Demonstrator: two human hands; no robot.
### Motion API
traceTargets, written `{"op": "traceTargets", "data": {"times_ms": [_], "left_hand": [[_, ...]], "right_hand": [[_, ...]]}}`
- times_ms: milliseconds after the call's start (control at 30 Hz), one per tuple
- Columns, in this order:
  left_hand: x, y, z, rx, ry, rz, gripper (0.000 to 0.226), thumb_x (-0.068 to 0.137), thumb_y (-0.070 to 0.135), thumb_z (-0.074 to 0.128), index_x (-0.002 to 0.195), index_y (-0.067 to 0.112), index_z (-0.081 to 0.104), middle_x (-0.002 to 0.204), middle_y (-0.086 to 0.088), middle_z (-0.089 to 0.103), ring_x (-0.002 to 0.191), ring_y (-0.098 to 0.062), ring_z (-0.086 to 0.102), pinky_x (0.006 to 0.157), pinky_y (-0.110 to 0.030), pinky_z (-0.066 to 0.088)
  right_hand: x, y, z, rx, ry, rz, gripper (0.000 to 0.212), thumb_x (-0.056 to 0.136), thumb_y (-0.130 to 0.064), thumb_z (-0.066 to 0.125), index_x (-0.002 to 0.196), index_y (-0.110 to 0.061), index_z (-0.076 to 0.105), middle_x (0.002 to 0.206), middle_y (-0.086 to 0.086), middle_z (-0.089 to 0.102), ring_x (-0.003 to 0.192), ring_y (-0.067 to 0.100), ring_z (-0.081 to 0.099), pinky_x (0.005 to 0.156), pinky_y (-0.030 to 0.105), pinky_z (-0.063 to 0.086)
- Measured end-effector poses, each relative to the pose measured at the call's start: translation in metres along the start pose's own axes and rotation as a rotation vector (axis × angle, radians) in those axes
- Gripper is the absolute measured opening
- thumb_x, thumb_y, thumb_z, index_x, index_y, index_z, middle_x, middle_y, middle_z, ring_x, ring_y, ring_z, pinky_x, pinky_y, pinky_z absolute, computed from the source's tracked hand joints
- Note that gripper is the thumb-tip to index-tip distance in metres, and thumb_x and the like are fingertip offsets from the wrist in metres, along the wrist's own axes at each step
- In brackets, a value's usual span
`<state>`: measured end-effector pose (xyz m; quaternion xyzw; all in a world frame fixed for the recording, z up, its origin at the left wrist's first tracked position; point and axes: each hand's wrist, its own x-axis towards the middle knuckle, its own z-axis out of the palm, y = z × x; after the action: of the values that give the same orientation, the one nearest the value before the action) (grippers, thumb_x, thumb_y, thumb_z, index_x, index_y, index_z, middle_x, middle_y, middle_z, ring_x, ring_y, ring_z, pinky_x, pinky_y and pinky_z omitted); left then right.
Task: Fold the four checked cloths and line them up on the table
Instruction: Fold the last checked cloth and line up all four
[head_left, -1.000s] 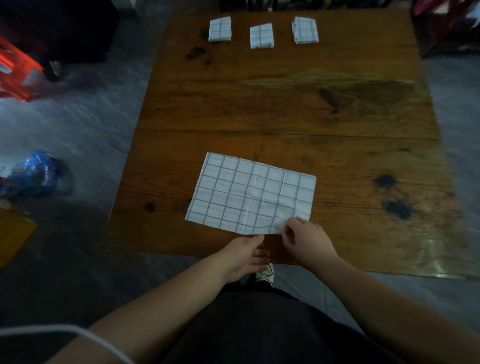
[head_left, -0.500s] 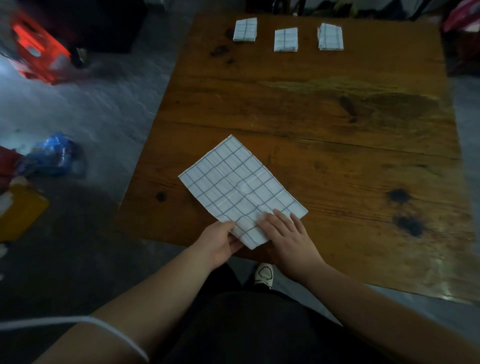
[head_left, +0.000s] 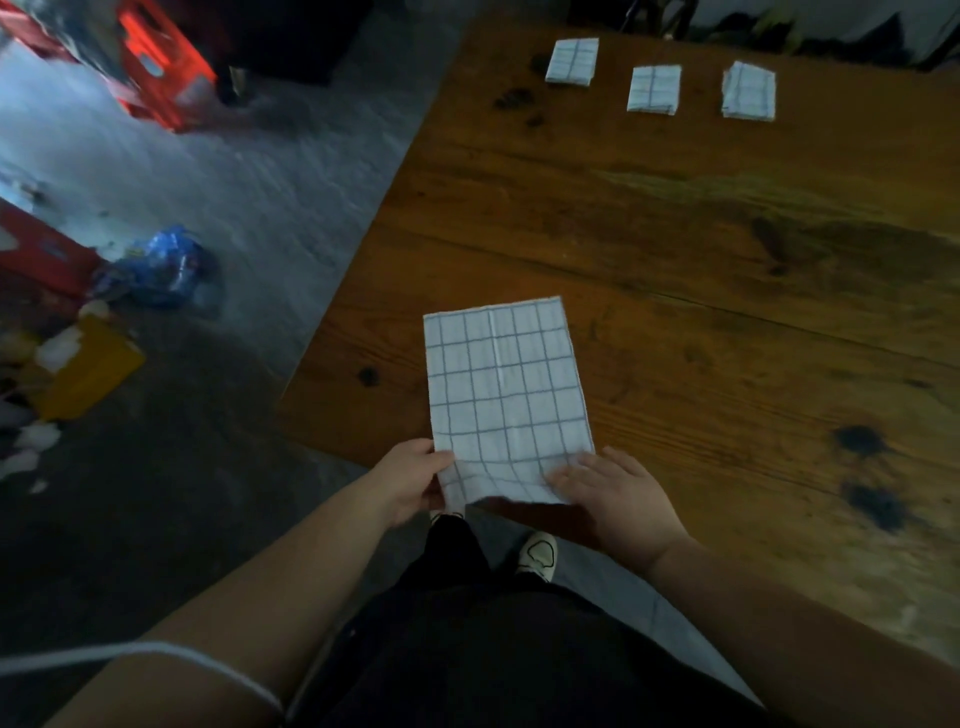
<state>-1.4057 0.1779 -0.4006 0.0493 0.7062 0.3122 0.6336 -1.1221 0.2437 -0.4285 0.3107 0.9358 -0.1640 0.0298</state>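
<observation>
Now left hand (head_left: 410, 480) apparently pinches checked cloth (head_left: 506, 395); right hand (head_left: 613, 493) presses it.

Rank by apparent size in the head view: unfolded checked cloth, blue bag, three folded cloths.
1. unfolded checked cloth
2. blue bag
3. left folded cloth, middle folded cloth, right folded cloth: alike, and farthest away.

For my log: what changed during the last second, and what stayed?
The open cloth turned clockwise, from crosswise to lengthwise. The left hand, off it before, now grips its near left corner; the right hand rests on the near right one. The three folded cloths stayed in their row.
</observation>
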Motion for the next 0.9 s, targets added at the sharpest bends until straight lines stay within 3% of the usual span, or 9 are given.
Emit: {"op": "traceTargets", "data": {"times_ms": [133, 267, 333, 467, 600, 800, 900], "left_hand": [[0.011, 0.009, 0.001, 0.272, 0.118, 0.123, 0.044, 0.103, 0.022, 0.058, 0.144, 0.010, 0.049, 0.124, -0.008, 0.064, 0.104, -0.021, 0.064, 0.069, -0.031, 0.054], [0.019, 0.021, 0.003, 0.378, 0.058, 0.097, 0.035, 0.103, 0.019, 0.057, 0.137, 0.011, 0.055, 0.125, -0.008, 0.065, 0.108, -0.021, 0.063, 0.089, -0.040, 0.055], [0.020, 0.024, 0.001, 0.314, -0.009, 0.041, 0.029, 0.104, 0.016, 0.054, 0.132, 0.008, 0.058, 0.120, -0.010, 0.068, 0.107, -0.024, 0.066, 0.091, -0.043, 0.057], [0.021, 0.030, -0.009, 0.210, -0.027, 0.014, 0.032, 0.104, 0.011, 0.053, 0.135, 0.004, 0.054, 0.118, -0.013, 0.067, 0.106, -0.026, 0.067, 0.084, -0.039, 0.057], [0.018, 0.036, -0.019, 0.454, 0.063, 0.141, 0.043, 0.101, 0.022, 0.060, 0.142, 0.021, 0.047, 0.125, -0.001, 0.059, 0.107, -0.017, 0.060, 0.077, -0.033, 0.052], [0.034, 0.061, -0.019, 0.381, 0.044, 0.178, 0.050, 0.096, 0.025, 0.067, 0.141, 0.031, 0.046, 0.126, 0.001, 0.061, 0.113, -0.017, 0.058, 0.092, -0.038, 0.046], [0.047, 0.078, -0.010, 0.493, 0.018, 0.218, 0.036, 0.097, 0.023, 0.065, 0.130, 0.034, 0.053, 0.119, 0.002, 0.064, 0.103, -0.018, 0.064, 0.080, -0.035, 0.055]], "right_hand": [[-0.012, -0.012, -0.001, 0.068, 0.047, 0.026, 0.046, 0.082, -0.028, 0.077, 0.127, -0.034, 0.068, 0.120, -0.017, 0.071, 0.114, 0.011, 0.065, 0.099, 0.034, 0.048], [-0.020, -0.007, 0.001, 0.072, 0.024, 0.143, 0.047, 0.088, -0.033, 0.050, 0.134, -0.030, 0.059, 0.136, -0.010, 0.062, 0.129, 0.015, 0.056, 0.107, 0.041, 0.044], [-0.020, -0.006, 0.004, 0.067, 0.021, 0.166, 0.047, 0.086, -0.029, 0.058, 0.132, -0.031, 0.059, 0.138, -0.011, 0.060, 0.130, 0.016, 0.053, 0.109, 0.041, 0.042], [-0.010, -0.005, 0.002, 0.168, 0.167, 0.153, 0.033, 0.080, -0.027, 0.060, 0.110, -0.028, 0.072, 0.112, -0.012, 0.072, 0.109, 0.014, 0.065, 0.102, 0.029, 0.036], [0.000, 0.001, -0.012, 0.271, 0.280, 0.154, 0.044, 0.069, -0.012, 0.088, 0.108, -0.023, 0.073, 0.109, -0.009, 0.073, 0.105, 0.014, 0.064, 0.099, 0.031, 0.042], [0.003, 0.006, -0.009, 0.315, 0.151, 0.132, 0.037, 0.080, -0.021, 0.074, 0.117, -0.026, 0.070, 0.115, -0.008, 0.072, 0.108, 0.015, 0.066, 0.095, 0.036, 0.050], [-0.001, 0.004, -0.004, 0.317, 0.105, 0.179, 0.035, 0.080, -0.031, 0.072, 0.114, -0.024, 0.072, 0.110, -0.006, 0.074, 0.100, 0.017, 0.070, 0.089, 0.032, 0.050]]}}
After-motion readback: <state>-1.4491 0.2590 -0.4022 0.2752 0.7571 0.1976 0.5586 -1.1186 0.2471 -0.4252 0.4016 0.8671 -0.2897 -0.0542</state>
